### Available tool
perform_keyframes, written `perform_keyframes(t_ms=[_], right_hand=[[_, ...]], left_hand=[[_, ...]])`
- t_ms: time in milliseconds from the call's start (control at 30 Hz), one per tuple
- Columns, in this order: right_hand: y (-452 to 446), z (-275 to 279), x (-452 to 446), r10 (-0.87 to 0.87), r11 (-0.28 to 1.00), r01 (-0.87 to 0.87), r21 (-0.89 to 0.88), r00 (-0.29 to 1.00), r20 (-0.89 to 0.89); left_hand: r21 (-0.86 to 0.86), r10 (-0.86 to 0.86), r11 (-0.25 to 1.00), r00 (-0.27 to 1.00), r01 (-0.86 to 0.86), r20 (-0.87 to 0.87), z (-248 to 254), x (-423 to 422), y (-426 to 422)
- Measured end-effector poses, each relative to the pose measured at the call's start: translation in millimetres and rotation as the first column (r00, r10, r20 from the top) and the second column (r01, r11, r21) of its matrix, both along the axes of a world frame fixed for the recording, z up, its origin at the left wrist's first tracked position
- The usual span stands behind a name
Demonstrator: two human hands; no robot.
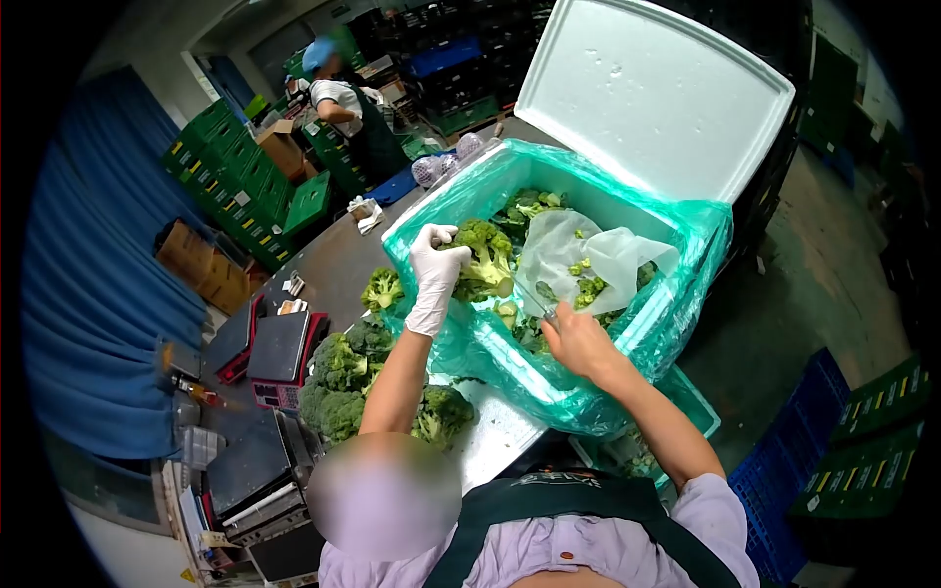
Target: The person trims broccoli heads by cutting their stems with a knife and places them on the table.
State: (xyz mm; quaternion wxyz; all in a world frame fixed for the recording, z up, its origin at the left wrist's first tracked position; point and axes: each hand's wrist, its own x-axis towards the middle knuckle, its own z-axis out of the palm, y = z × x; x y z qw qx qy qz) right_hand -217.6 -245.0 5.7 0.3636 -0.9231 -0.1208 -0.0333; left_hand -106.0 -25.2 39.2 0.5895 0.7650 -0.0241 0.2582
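Note:
My left hand [436,279], in a white glove, is closed around a broccoli head [484,253] over the left side of a foam box. Its cut stem points toward my right hand. My bare right hand [580,343] grips a knife [532,297], whose blade lies close to that stem; I cannot tell whether they touch. Green plastic film [510,367] lines the foam box and hangs over its rim. Inside are broccoli trimmings [529,204] and a crumpled translucent sheet [559,250]. More broccoli heads [338,392] are piled left of the box, beneath my left forearm.
The white foam lid [657,93] stands tilted behind the box. Scales [279,345] sit on the dark table at left. Green crates [221,171] are stacked farther back, near a co-worker [353,118] in a blue cap. Blue crates [794,461] stand at right.

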Motion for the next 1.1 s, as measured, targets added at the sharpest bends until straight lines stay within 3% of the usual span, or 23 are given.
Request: perform_keyframes(t_ms=[133,267,333,433,533,567,633,667,767,900,1100], right_hand=[[1,0,-10,-0.005,0.989,0.014,-0.15,0.998,0.062],[0,-2,-11,0.013,0.983,0.002,-0.182,0.997,0.081],[5,-7,-9,-0.049,0.963,0.073,-0.26,0.994,0.098],[10,-14,-6,-0.085,0.932,0.134,-0.336,0.984,0.157],[9,-37,15,-0.212,0.925,0.258,-0.278,0.96,0.185],[0,-40,22,-0.212,0.926,0.258,-0.275,0.959,0.188],[-18,-35,32,0.024,1.0,-0.02,-0.014,0.949,0.315],[-18,-38,27,0.032,0.999,-0.029,-0.013,0.952,0.305],[-14,-1,4,0.013,0.999,-0.016,0.047,0.997,0.073],[2,3,-10,0.02,0.994,-0.015,-0.11,0.999,0.04],[3,-7,-3,-0.006,0.977,0.026,-0.21,0.995,0.098]], left_hand=[[0.01,-0.04,0.999,0.999,0.04,0.001,2,-3,-1],[-0.013,-0.062,0.998,0.998,0.062,0.009,2,-4,-5],[0.081,-0.02,0.997,1.0,0.02,0.001,3,-3,-4],[0.086,0.02,0.996,0.999,-0.017,-0.041,2,2,-2],[0.111,0.056,0.993,0.997,-0.049,-0.061,0,4,3],[0.022,0.036,0.999,0.995,-0.034,-0.093,3,1,4],[-0.086,0.009,0.996,0.996,-0.017,-0.094,14,-3,2],[-0.076,-0.014,0.997,1.0,0.013,-0.007,-1,8,10],[-0.135,-0.048,0.99,0.996,0.038,-0.075,-3,12,12],[-0.112,-0.065,0.992,0.993,0.054,-0.096,-2,10,7],[0.02,-0.02,1.0,0.997,0.021,-0.078,-2,6,-2]])
